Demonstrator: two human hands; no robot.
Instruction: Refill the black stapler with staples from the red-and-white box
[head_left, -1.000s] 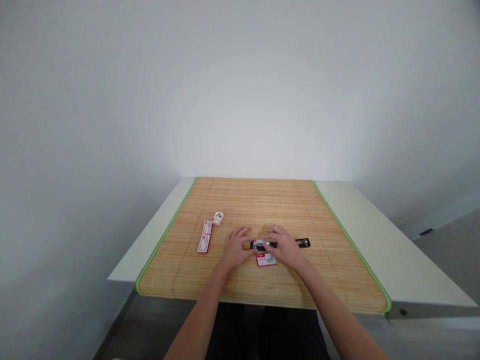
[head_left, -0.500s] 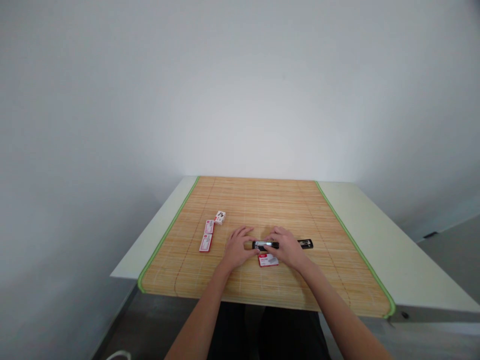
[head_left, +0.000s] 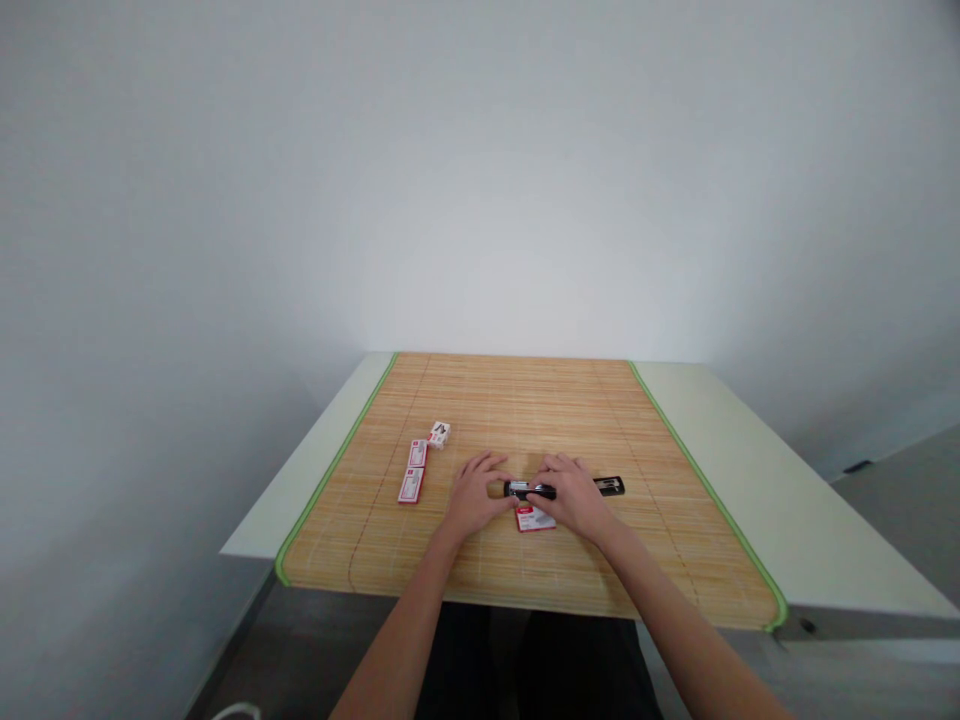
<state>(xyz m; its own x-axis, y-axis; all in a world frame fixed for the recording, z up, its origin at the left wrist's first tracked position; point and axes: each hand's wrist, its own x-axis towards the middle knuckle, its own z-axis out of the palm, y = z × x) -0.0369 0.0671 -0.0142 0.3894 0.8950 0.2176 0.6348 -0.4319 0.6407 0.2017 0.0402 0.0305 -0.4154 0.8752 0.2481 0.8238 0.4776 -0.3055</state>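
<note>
On the left of the bamboo mat (head_left: 510,390), 2 red-and-white boxes (head_left: 411,486) lie end to end, with 1 small white box (head_left: 439,434) just beyond them. Another red-and-white carton (head_left: 534,519) lies close on the near side of the stapler (head_left: 517,489), partly behind the right hand (head_left: 568,494). The left hand (head_left: 475,494) is loosely spread, its thumb at the stapler's left end; the right curls over the middle, thumb and fingers gripping it. The stapler, black with a shiny metal strip, lies crosswise on the mat, its flat end showing past the right hand.
</note>
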